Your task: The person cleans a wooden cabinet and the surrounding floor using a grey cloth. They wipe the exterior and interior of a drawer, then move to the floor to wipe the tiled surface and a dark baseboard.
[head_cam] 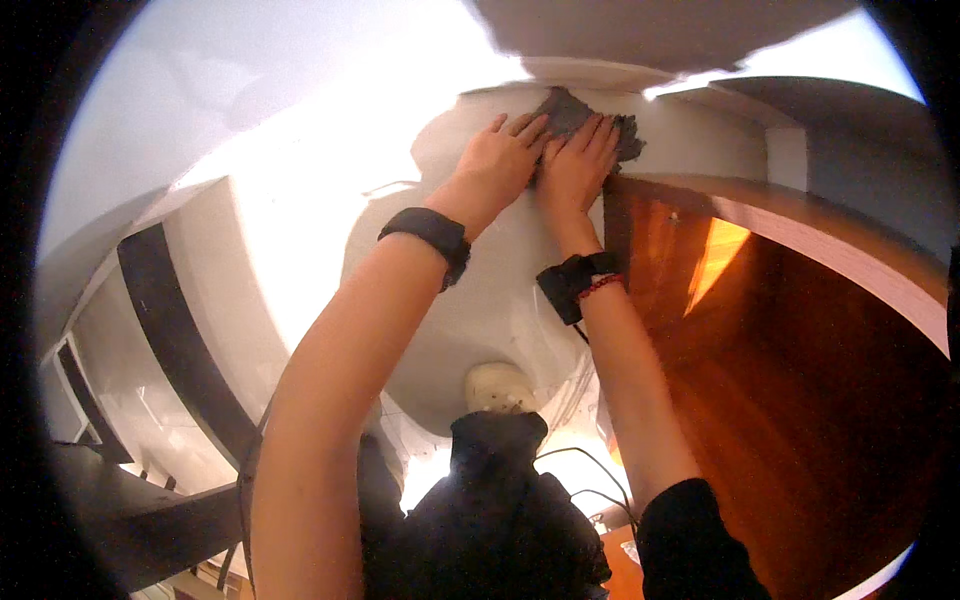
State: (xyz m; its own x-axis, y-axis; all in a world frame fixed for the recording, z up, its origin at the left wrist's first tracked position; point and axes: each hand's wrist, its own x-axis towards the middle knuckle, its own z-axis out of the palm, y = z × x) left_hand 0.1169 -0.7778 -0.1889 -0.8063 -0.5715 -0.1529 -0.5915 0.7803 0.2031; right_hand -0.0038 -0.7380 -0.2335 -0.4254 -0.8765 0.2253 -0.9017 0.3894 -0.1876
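Observation:
A dark grey cloth lies crumpled on a pale, smooth surface far in front of me. My right hand lies palm down on it, fingers stretched over the fabric and pressing it. Just beside it, my left hand is also palm down, with its fingers apart and its fingertips at the cloth's left edge. Both arms reach forward. A black band circles my left wrist. On my right wrist sit a black strapped device and a red bracelet.
A reddish-brown wooden panel with a rounded edge runs along my right side. Strong sunlight washes out the left. A dark stripe crosses the pale area there. Below me are a light shoe and thin black cables.

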